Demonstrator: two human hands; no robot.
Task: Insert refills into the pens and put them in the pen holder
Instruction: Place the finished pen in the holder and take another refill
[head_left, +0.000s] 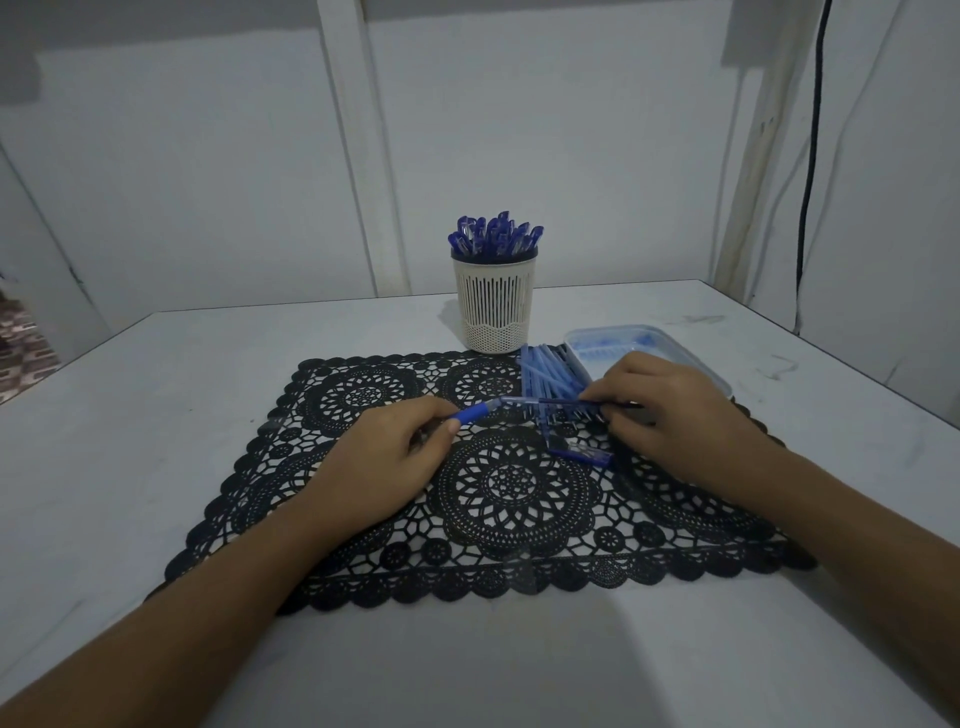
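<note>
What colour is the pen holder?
The holder is cream, with vertical slots and a dark rim; seen in the head view.

A single wide-angle head camera looks forward and down from close above the tabletop (156, 395), both forearms entering from the bottom edge, wall behind.

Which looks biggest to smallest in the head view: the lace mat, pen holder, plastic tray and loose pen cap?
1. lace mat
2. pen holder and plastic tray: alike, and the right hand hides part of the tray, so unranked
3. pen cap
</note>
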